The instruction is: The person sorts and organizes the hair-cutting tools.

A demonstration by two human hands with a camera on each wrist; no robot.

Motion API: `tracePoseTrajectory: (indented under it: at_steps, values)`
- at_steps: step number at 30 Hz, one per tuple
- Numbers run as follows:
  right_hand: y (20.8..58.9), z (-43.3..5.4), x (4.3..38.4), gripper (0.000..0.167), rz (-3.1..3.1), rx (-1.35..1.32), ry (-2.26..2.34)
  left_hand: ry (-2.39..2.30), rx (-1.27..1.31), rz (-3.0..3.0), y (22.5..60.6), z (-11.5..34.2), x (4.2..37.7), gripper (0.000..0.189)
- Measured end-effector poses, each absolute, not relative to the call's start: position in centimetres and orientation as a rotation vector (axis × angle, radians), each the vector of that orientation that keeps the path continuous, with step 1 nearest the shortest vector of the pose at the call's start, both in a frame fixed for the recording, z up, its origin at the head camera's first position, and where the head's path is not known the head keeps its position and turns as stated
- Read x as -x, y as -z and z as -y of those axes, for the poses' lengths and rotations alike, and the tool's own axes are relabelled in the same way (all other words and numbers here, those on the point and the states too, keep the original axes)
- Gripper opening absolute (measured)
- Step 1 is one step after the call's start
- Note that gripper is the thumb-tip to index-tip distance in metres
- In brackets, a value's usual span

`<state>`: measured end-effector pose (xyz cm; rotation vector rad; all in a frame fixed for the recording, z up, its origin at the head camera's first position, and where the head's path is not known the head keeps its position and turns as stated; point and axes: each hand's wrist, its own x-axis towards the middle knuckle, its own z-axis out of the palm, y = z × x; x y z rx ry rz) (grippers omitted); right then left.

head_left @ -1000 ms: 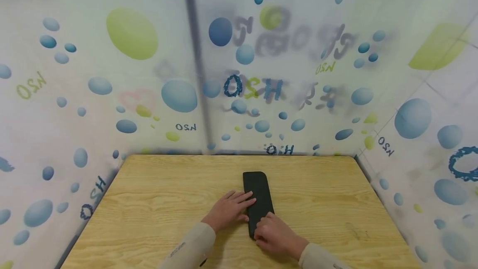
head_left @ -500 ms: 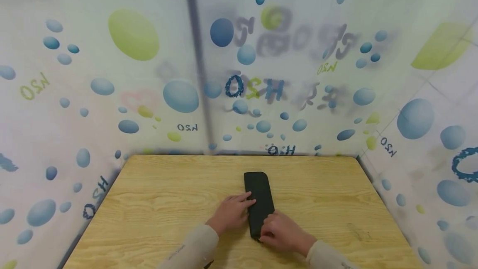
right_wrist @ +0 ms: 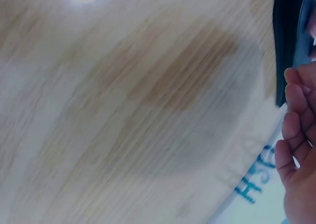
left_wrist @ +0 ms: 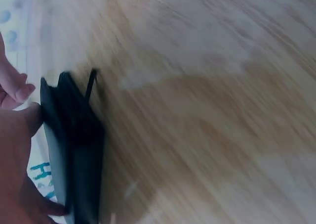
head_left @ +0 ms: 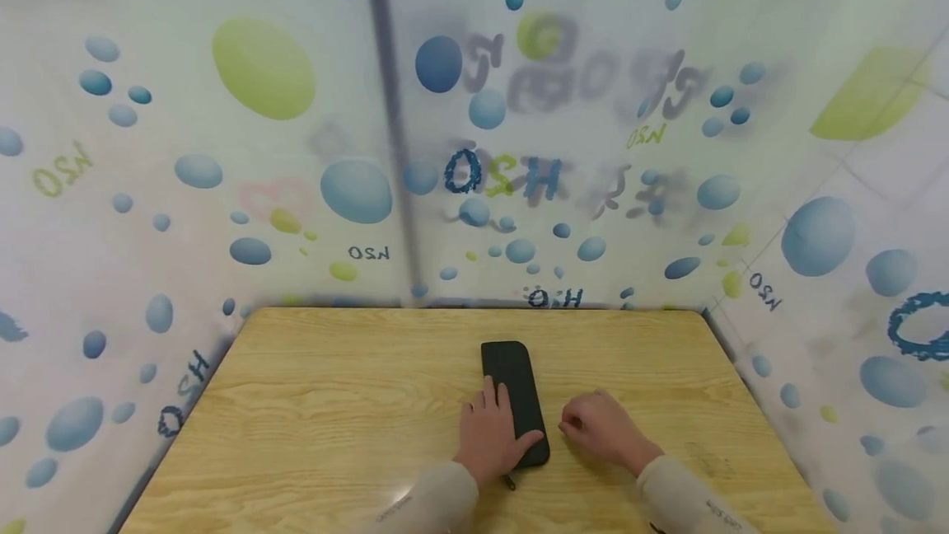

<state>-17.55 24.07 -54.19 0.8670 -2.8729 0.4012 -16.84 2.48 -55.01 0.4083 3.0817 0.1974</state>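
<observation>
A long black zip wallet (head_left: pixel 525 398) lies lengthwise on the table, near its middle. My left hand (head_left: pixel 487 433) rests on its near part, fingers pointing forward and thumb across the near end. A zip pull (head_left: pixel 508 482) sticks out past that near end. Seen from the left wrist, the wallet's edge (left_wrist: pixel 88 174) faces the camera, with a gap between the covers at one end. My right hand (head_left: pixel 602 428) is to the right of the wallet, apart from it, with loosely curled fingers. No object shows between those fingers (right_wrist: pixel 291 125) in the right wrist view.
The light wood-grain table (head_left: pixel 334 386) extends to both sides and behind the wallet. White sheeting (head_left: pixel 356 105) printed with blue and green dots encloses the table at the back, left and right.
My right hand has left the wallet's near right corner and moved right. My left hand has turned and slid onto the near part of the wallet. The zip pull now shows at the near end.
</observation>
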Motion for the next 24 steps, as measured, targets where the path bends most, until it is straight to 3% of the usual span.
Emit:
tracePoseTrajectory:
  at_steps: [4, 7, 13, 24]
  values:
    - [54.3, -24.9, 17.9, 0.013, 2.937, -0.749, -0.349, -0.169, -0.282, -3.048, 55.3, -4.1, 16.7, 0.121]
    - [54.3, -25.2, 17.9, 0.014, 2.956, -0.692, -0.319, -0.151, -0.249, -3.026, 55.3, -5.0, 16.8, 0.127]
    - [54.5, -25.9, 18.2, 0.014, 3.023, -0.579, -0.362, -0.1, -0.319, -3.002, 55.0, -4.9, 17.2, 0.113]
    - [54.8, -27.7, 18.1, 0.019, 3.0, -0.537, -0.361, -0.2, -0.492, -2.911, 53.6, -0.3, 19.3, 0.083]
